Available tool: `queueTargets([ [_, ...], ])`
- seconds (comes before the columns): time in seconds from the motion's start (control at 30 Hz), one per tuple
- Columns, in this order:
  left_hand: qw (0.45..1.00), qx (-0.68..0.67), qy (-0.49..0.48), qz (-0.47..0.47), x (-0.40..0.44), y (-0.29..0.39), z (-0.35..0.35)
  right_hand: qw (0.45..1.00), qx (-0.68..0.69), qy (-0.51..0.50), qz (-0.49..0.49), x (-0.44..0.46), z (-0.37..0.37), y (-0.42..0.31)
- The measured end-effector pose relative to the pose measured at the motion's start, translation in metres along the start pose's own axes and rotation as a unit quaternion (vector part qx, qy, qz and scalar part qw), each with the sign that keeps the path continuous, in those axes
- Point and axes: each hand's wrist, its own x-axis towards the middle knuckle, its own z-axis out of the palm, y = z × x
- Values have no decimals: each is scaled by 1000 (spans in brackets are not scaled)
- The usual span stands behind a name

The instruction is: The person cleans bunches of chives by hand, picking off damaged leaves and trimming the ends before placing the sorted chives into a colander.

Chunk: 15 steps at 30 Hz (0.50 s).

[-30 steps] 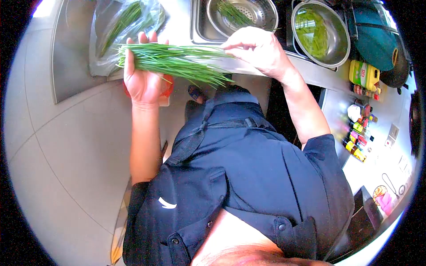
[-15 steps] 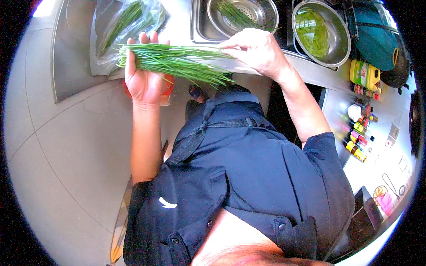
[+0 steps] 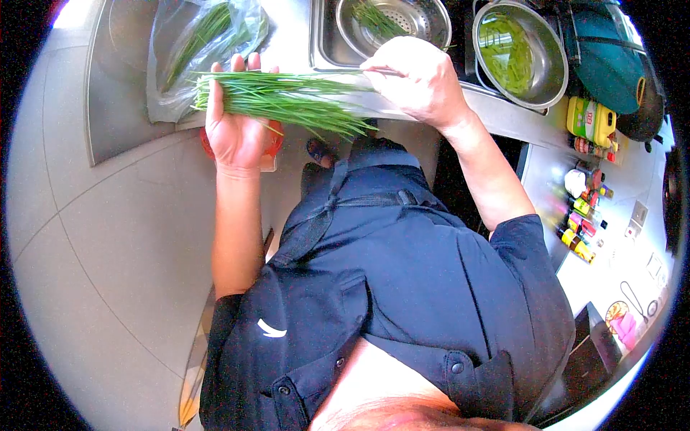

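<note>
A bunch of green chives point(image 3: 287, 100) lies sideways across my left hand point(image 3: 241, 140), with the thumb in front of the stalks and the fingertips showing behind them. The pale cut ends stick out to the left, and the thin tips fan out to the right. My right hand point(image 3: 420, 82) is closed in a pinch at the upper tips of the bunch, gripping a few thin blades. More chives point(image 3: 377, 20) rest in a steel colander point(image 3: 431, 36) in the sink, just behind my right hand.
Another bunch of chives sits in a clear plastic bag point(image 3: 244, 36) on the counter. A steel bowl point(image 3: 550, 79) holds cut green pieces in liquid. A yellow oil jug point(image 3: 591, 118) and several bottles stand at the right. A red container point(image 3: 273, 144) is below my left hand.
My right hand has turned and its fingers have curled in more at the chive tips. The left hand and the bunch have hardly moved.
</note>
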Motion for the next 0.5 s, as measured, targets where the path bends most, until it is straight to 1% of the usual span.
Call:
queueTargets([
  [0.03,1000,28,14,2,-1,-1,2,999,-38,2,-13,1,0,-1],
  [0.07,999,29,13,1,-1,-2,3,999,-38,2,-12,1,1,-2],
  [0.13,1000,11,9,-6,-3,-3,4,999,-34,-1,27,2,4,-6],
  [0.17,1000,11,9,-6,-3,-3,6,999,-34,0,26,2,6,-9],
  [0.23,999,21,23,4,-5,-3,8,988,24,6,151,0,13,-12],
  [0.27,999,21,23,4,-5,-3,9,988,24,6,150,-3,18,-11],
  [0.3,999,23,24,9,-6,-3,9,970,110,33,214,-6,25,-7],
  [0.33,999,25,25,14,-6,-3,9,940,195,59,274,-8,29,-4],
  [0.37,999,25,25,14,-7,-4,10,940,195,59,274,-8,31,-4],
  [0.43,999,29,38,18,-8,-4,13,898,232,30,372,-9,32,-4],
  [0.5,999,27,31,16,-10,-3,14,903,222,38,366,-12,36,0],
])
